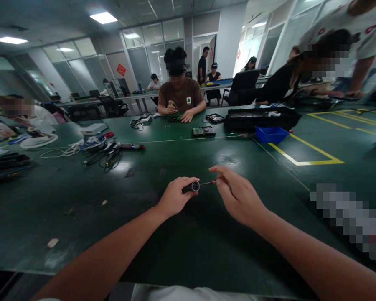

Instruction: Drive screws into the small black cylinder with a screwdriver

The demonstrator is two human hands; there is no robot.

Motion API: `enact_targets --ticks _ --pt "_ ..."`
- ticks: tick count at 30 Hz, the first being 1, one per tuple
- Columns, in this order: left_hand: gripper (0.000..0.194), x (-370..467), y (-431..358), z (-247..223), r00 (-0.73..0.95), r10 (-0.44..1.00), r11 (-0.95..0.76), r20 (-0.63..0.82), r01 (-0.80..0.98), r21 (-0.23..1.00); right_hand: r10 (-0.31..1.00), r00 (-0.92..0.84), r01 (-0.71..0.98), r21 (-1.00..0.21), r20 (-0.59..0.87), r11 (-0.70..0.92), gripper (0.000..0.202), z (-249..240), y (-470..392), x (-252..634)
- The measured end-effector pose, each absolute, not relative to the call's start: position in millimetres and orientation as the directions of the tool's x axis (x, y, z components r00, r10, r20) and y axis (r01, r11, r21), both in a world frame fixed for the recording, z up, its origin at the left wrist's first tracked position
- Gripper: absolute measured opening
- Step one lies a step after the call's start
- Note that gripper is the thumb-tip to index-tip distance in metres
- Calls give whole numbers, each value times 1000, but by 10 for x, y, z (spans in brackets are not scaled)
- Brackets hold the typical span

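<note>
Near the middle of the green table (138,246), my left hand (174,196) is wrapped round a dark cylindrical part (194,186) whose round end faces the camera. My right hand (238,193) pinches the red handle of a thin screwdriver (212,182) between thumb and fingers. The metal shaft points left, its tip at the right side of the cylindrical part. Whether the tip sits inside it is too small to tell.
Across the table a person (181,94) works with a tool over small parts. A circuit board (203,131), long black housing (260,118) and blue bin (272,134) lie ahead. Cables (105,152) lie at the left. Another person (288,79) leans in at the right.
</note>
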State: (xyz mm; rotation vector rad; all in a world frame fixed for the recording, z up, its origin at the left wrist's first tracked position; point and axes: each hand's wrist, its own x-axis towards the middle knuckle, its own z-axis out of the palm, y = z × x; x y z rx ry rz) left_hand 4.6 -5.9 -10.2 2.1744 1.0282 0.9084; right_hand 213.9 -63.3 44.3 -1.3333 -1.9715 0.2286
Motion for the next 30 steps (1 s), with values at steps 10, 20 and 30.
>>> enact_targets --ticks 10,20,30 --pt "41 46 -75 -65 471 823 -535 318 453 712 860 -184 716 -535 477 450 34 407 -603 2120" --pt "40 43 -68 -80 493 808 -559 323 466 686 874 -130 728 -554 468 404 32 417 -579 2133" --pt "42 39 -68 -41 470 823 -545 318 500 673 901 -106 706 -606 420 366 33 409 -572 2165"
